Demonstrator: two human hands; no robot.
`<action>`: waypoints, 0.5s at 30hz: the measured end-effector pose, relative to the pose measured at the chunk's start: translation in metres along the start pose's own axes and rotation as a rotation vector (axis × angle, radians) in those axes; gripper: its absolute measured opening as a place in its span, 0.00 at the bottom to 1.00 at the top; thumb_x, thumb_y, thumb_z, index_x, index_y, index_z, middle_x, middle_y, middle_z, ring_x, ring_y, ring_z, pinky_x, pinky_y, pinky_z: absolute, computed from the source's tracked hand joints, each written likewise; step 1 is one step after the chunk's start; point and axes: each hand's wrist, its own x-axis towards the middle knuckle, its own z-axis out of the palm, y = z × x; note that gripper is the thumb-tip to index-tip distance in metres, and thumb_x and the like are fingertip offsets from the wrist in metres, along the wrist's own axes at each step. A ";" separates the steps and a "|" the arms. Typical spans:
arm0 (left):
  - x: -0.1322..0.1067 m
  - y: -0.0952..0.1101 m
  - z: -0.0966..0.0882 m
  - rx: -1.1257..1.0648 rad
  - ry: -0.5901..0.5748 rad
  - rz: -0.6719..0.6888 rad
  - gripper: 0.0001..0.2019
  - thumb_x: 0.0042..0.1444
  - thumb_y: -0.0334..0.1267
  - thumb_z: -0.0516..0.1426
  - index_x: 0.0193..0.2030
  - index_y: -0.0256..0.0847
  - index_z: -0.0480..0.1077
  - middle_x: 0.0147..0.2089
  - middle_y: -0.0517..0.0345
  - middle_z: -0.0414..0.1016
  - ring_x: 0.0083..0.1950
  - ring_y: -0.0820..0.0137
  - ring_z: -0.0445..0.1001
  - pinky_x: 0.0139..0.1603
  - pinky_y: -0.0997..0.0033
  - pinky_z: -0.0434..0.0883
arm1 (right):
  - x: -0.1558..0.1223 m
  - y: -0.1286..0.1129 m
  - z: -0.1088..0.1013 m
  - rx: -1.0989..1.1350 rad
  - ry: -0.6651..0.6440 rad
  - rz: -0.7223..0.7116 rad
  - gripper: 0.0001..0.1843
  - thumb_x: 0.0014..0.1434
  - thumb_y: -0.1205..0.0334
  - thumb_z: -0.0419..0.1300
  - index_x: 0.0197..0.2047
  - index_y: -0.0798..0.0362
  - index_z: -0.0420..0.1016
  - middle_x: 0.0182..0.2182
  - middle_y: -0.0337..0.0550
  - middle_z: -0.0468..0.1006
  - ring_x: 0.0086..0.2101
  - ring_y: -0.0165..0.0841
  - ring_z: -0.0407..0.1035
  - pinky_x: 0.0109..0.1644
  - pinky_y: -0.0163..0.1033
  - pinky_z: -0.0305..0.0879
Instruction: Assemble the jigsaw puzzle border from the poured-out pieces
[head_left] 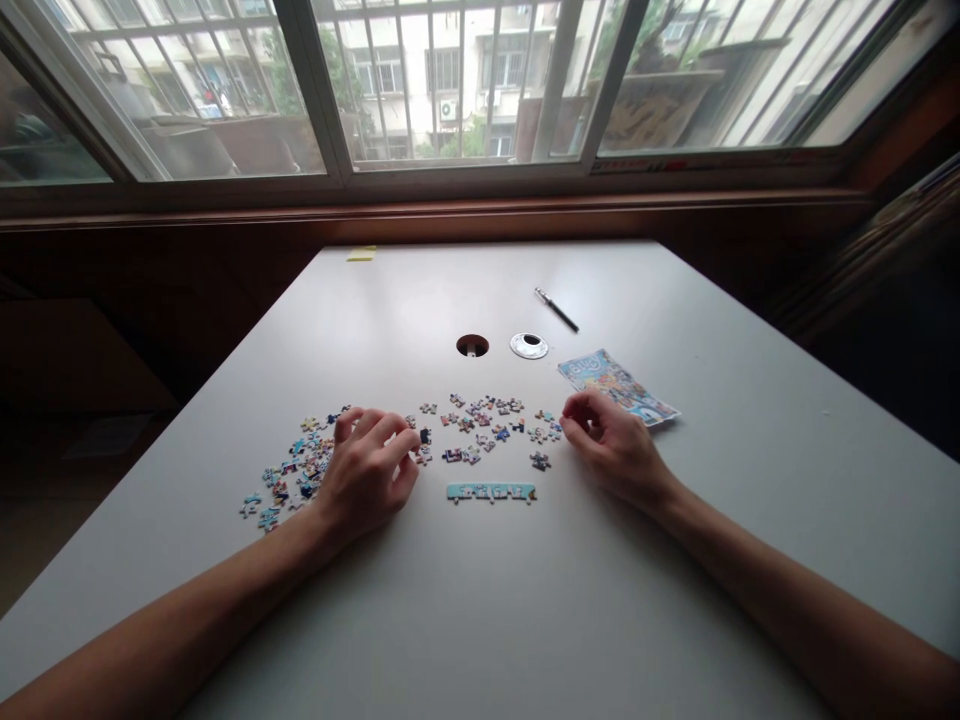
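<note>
Several small jigsaw pieces lie scattered across the middle of a white table. A denser heap of pieces sits to the left. My left hand rests on the table beside that heap, its fingers curled and its fingertips at a piece near the centre. My right hand lies at the right end of the scatter, with the fingers bent inward; what they hold, if anything, is hidden. A short joined strip of light blue pieces lies between my hands, nearer to me.
A colourful picture card lies just beyond my right hand. Farther back are a black pen, a round cable hole and its white cap. A yellow note sits at the far edge under the window.
</note>
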 end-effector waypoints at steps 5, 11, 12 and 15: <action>0.000 0.000 0.000 -0.014 0.000 0.015 0.07 0.55 0.27 0.55 0.36 0.43 0.71 0.38 0.56 0.75 0.44 0.62 0.71 0.57 0.50 0.57 | 0.000 -0.001 0.000 0.003 -0.003 -0.002 0.03 0.59 0.61 0.57 0.35 0.51 0.69 0.26 0.38 0.71 0.26 0.30 0.64 0.31 0.36 0.61; 0.001 -0.001 0.000 -0.023 -0.016 0.008 0.07 0.55 0.28 0.55 0.36 0.43 0.71 0.39 0.56 0.75 0.45 0.62 0.71 0.58 0.50 0.57 | 0.000 -0.001 0.000 -0.005 -0.014 -0.016 0.03 0.59 0.61 0.58 0.35 0.51 0.70 0.26 0.37 0.71 0.26 0.30 0.65 0.30 0.36 0.62; 0.001 -0.001 0.000 -0.031 -0.012 0.012 0.06 0.55 0.28 0.55 0.36 0.43 0.71 0.39 0.56 0.75 0.45 0.62 0.71 0.57 0.50 0.57 | 0.000 0.000 0.000 -0.008 -0.017 -0.024 0.03 0.59 0.61 0.58 0.35 0.51 0.71 0.26 0.37 0.71 0.26 0.30 0.65 0.30 0.36 0.62; 0.000 -0.001 -0.003 -0.141 -0.011 0.133 0.06 0.55 0.28 0.56 0.36 0.44 0.71 0.38 0.57 0.76 0.44 0.63 0.71 0.55 0.54 0.61 | 0.000 -0.001 -0.001 -0.024 -0.020 -0.145 0.03 0.59 0.63 0.58 0.36 0.51 0.72 0.27 0.39 0.74 0.29 0.32 0.68 0.35 0.38 0.65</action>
